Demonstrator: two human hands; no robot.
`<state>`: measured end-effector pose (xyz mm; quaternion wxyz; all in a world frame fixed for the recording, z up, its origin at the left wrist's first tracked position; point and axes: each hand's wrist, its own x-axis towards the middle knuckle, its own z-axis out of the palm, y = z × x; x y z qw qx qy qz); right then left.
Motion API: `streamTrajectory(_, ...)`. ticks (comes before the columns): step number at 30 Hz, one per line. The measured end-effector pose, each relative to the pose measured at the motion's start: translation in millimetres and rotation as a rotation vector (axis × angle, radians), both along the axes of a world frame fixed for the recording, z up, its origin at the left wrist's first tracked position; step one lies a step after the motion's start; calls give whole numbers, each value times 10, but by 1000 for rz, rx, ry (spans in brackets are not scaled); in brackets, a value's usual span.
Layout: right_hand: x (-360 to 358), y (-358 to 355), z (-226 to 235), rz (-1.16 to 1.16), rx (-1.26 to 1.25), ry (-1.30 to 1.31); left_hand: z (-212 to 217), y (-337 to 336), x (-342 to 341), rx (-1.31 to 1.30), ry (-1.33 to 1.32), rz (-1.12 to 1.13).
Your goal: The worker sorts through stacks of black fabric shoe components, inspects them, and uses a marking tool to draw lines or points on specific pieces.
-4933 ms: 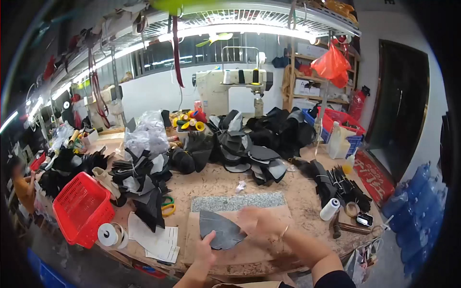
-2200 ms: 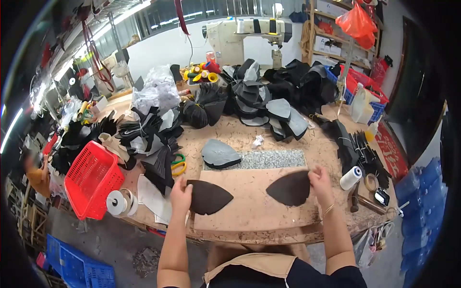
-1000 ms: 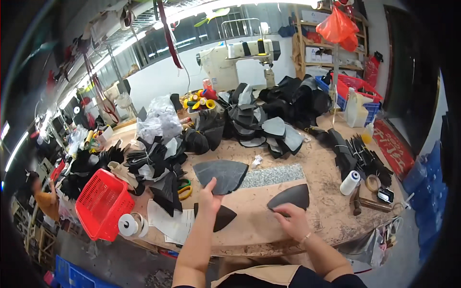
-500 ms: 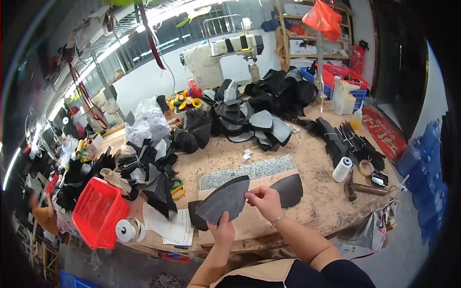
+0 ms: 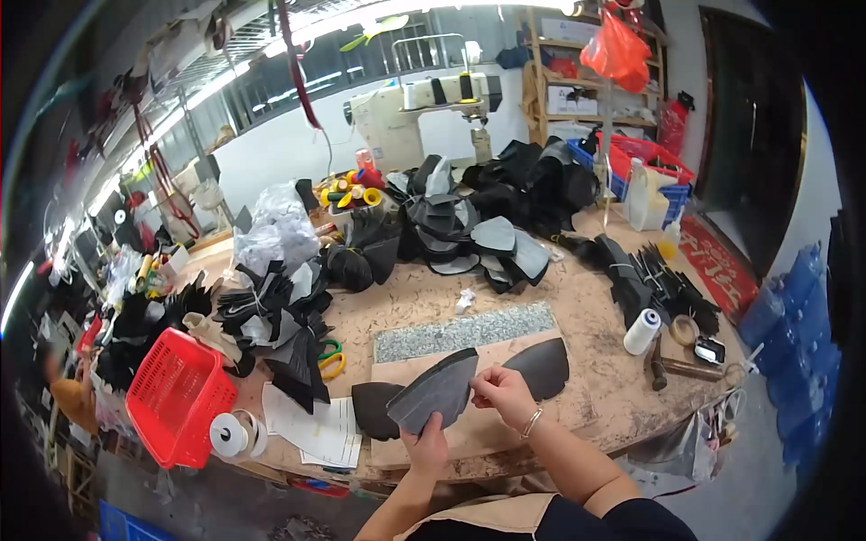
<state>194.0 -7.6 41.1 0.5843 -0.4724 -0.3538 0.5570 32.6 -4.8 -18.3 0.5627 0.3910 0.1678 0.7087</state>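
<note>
A fan-shaped dark grey material piece (image 5: 437, 391), seemingly several layers thick, is raised over the near side of the worktable. My left hand (image 5: 427, 442) grips its lower edge, thumb on the front face. At the right edge of that piece, the fingers of my right hand (image 5: 505, 397) are pinched together; whether they have hold of a layer is too small to see. Below lies a pale board (image 5: 469, 440), with one dark cut piece (image 5: 374, 408) on its left and another dark cut piece (image 5: 541, 368) on its right. A speckled grey stone slab (image 5: 465, 332) rests just beyond.
Left are a red basket (image 5: 180, 397), paper patterns (image 5: 316, 428), a white spool (image 5: 233, 435) and scissors (image 5: 334, 363). Heaps of dark pieces (image 5: 442, 216) line the back before a sewing machine (image 5: 388, 122). A thread cone (image 5: 642, 332) and hammer (image 5: 658, 365) lie right.
The fan-shaped piece and both hands have shifted slightly right, and the piece is tilted more steeply. More of the left dark cut piece shows. The whole view has shifted a little.
</note>
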Motion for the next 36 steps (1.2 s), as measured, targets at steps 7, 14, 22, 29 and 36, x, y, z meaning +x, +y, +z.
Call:
streamTrajectory(7, -447, -410, 315, -18, 501, -829, 232, -170, 98, -322, 39, 69)
streamTrajectory(14, -419, -439, 225, -23, 588, -660, 172, 151, -155, -452, -301, 19)
streamTrajectory(22, -190, -125, 15, -111, 118, -153, 243, -129, -26, -271, -287, 6)
streamTrajectory(29, -201, -161, 68, -95, 5, 40, 144, -167, -101, -115, -215, -7)
streamTrajectory(36, -223, -139, 47, -44, -38, 130, 103, -172, -152, -82, -217, 16)
